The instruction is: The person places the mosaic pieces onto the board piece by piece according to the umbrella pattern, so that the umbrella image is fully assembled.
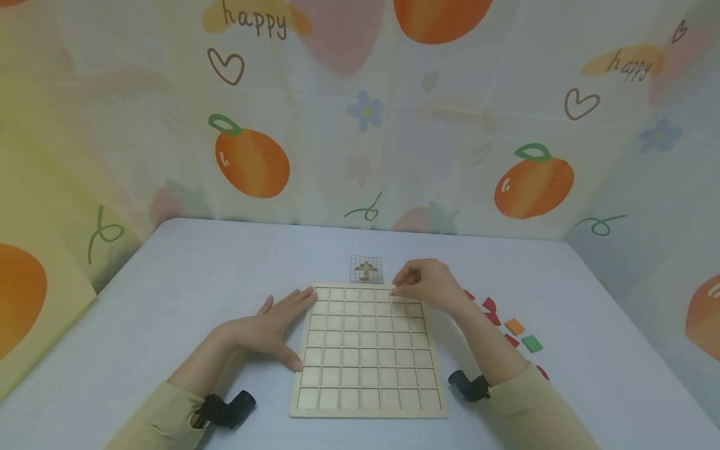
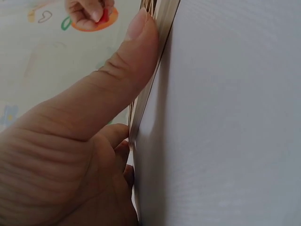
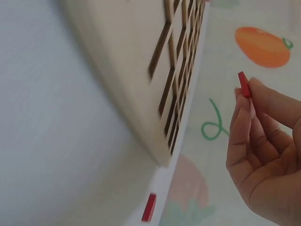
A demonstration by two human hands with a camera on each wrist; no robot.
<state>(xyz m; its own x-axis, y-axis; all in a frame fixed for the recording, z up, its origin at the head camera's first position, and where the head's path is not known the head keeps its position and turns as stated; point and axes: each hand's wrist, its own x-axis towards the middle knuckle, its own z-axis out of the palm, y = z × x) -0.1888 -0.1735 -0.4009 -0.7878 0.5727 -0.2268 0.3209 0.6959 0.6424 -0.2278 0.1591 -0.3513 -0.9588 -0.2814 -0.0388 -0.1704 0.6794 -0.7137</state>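
A pale wooden grid board [image 1: 360,358] lies flat on the table. My left hand [image 1: 270,328] rests along its left edge with fingers spread; in the left wrist view the thumb [image 2: 113,77] touches the board's side [image 2: 162,23]. Over the board's far right corner, my right hand [image 1: 430,284] pinches a small red piece [image 3: 243,84] between thumb and fingertips. The piece stands clear of the board in the right wrist view; its full outline is hidden by the fingers. Just beyond the board's far edge lies a small pattern card [image 1: 366,269] showing a coloured figure on a grid.
Right of the board, partly behind my right forearm, several red pieces [image 1: 490,304] lie scattered with an orange square [image 1: 514,327] and a green square [image 1: 532,344]. A printed curtain [image 1: 360,156] hangs behind the white table [image 1: 236,269].
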